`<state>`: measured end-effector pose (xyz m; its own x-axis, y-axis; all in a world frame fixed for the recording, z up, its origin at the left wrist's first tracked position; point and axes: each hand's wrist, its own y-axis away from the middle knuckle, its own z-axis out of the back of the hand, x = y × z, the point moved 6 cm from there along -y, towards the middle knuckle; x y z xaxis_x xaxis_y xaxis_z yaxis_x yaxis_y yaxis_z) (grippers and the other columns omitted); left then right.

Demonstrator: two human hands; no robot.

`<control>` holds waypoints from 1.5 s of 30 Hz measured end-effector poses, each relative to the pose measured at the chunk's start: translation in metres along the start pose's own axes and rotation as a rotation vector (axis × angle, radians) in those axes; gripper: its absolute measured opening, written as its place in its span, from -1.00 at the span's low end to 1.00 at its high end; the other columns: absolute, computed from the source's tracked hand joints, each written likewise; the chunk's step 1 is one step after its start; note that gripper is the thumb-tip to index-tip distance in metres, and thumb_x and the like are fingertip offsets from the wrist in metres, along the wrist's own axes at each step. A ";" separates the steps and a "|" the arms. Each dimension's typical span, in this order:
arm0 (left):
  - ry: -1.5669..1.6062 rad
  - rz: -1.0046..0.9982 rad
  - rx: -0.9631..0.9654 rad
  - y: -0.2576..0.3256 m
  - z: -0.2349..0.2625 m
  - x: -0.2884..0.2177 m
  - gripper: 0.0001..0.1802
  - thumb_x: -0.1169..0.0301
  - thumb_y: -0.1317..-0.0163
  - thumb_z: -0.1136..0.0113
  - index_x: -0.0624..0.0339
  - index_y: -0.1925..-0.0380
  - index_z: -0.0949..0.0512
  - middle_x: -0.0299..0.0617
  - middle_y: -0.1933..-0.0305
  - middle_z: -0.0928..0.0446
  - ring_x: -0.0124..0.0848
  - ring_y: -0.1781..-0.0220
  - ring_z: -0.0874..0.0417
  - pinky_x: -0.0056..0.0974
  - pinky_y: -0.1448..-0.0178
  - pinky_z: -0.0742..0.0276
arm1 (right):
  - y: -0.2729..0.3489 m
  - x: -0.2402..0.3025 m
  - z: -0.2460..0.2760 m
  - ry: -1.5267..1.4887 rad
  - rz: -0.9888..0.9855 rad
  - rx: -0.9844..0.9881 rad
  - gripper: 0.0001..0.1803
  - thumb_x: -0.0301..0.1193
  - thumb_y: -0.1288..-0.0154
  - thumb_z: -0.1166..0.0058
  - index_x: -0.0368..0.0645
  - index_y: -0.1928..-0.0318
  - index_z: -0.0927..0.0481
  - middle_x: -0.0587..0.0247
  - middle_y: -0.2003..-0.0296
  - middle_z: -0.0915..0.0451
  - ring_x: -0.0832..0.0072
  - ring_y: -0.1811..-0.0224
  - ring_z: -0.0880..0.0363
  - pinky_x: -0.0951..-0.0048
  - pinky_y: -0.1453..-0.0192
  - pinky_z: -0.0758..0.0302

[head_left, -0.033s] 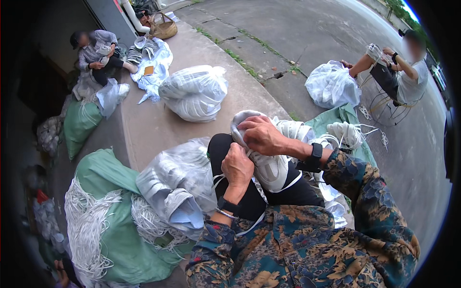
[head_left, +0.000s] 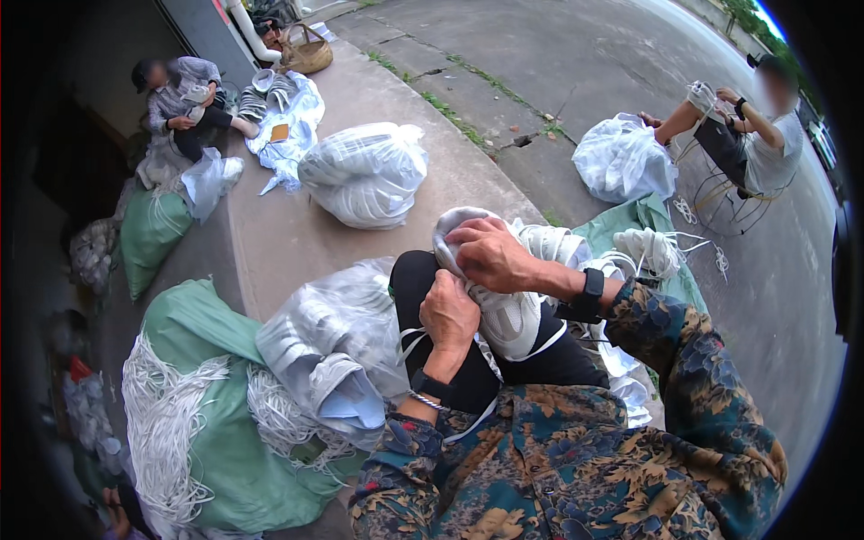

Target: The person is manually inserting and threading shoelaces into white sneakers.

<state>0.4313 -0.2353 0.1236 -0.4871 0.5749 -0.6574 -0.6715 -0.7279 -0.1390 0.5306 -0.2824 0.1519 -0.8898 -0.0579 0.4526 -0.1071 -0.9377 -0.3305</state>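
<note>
**Shoe held on the knee in both hands**

The shoe (head_left: 504, 310), a white and grey sneaker, rests on the person's black-clad knee (head_left: 423, 279) near the middle of the view, toe pointing up and away. Around it, going from big to small: the concrete ledge (head_left: 297, 234) runs from the lower left toward the top, with the road (head_left: 576, 72) to its right. A green sack (head_left: 225, 450) lies at lower left, with white laces (head_left: 162, 423) spilling over it. Just right of it a clear bag (head_left: 337, 342) of white shoes leans against the knee. A second clear bag (head_left: 364, 171) sits farther up the ledge, and a third (head_left: 623, 157) lies on the road beside a seated person (head_left: 756, 126). Another person (head_left: 180, 94) sits at the upper left by a basket (head_left: 306, 52).

The right hand (head_left: 490, 254) is clamped over the toe end of the shoe, fingers curled around its top; a black watch (head_left: 589, 292) rings that wrist. The left hand (head_left: 448, 313) is closed on the shoe's side just below, thumb pressed to the upper, with a bracelet (head_left: 425, 396) on its wrist. The two hands sit just beside each other.
</note>
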 end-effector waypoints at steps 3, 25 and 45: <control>0.066 0.046 -0.022 -0.001 -0.003 0.004 -0.87 0.40 -0.14 -0.02 0.24 0.38 -0.40 0.06 0.44 -0.54 0.02 0.34 -0.56 0.01 0.27 -0.41 | 0.000 0.001 0.002 0.018 0.014 -0.010 -0.94 -0.46 0.10 -0.12 -0.09 0.50 -0.58 0.20 0.02 -0.45 0.20 -0.12 -0.30 0.10 -0.19 -0.14; -0.232 -0.774 0.117 -0.031 0.039 -0.021 -0.65 0.51 0.14 -0.22 0.15 0.26 -0.45 -0.10 0.35 -0.39 -0.13 0.20 -0.45 -0.12 0.18 -0.38 | 0.002 0.002 0.006 0.002 0.075 -0.037 -0.90 -0.45 0.06 -0.16 -0.14 0.49 -0.52 0.12 0.00 -0.42 0.14 -0.14 -0.28 0.09 -0.17 -0.18; 0.483 -0.652 0.462 0.041 0.008 -0.113 -0.94 0.56 -0.09 0.00 0.32 0.49 -0.46 -0.09 0.66 -0.44 -0.34 0.61 -0.53 -0.32 0.48 -0.38 | 0.012 -0.016 0.047 -0.015 -0.162 0.271 -0.58 -0.56 0.06 -0.04 -0.08 0.08 -0.50 0.11 0.48 -0.57 0.21 0.38 -0.57 0.23 0.35 -0.43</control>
<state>0.4541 -0.3273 0.1980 0.2792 0.5244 -0.8044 -0.9366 -0.0359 -0.3485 0.5640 -0.3084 0.1798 -0.8640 0.0962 0.4941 -0.1227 -0.9922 -0.0215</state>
